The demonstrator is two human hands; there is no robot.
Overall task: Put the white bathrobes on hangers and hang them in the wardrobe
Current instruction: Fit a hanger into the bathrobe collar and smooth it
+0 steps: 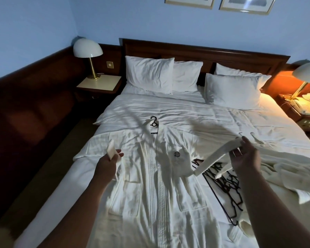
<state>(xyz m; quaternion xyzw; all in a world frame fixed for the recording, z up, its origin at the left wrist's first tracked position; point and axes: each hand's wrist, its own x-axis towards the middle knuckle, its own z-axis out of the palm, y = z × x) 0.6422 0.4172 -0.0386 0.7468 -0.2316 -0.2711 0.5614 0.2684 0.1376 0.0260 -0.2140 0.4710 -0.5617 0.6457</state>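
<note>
Bed (pixel 186 108) carries one white bathrobe (pixel 150 185) spread flat, front up, w/ a black hanger hook (pixel 154 121) poking out at the collar; second bathrobe (pixel 284 167) lies crumpled to the right, prob. not yet on a hanger; black hangers (pixel 225 188) lie tangled between them; left hand (pixel 108 163) grips one belt end (pixel 111 150); right hand (pixel 243 156) pinches a belt strip (pixel 220 158) dangling over the pile; risk: the loose end snags a hanger & drags it, or a hard tug pulls the flat robe askew off its hanger.
</note>
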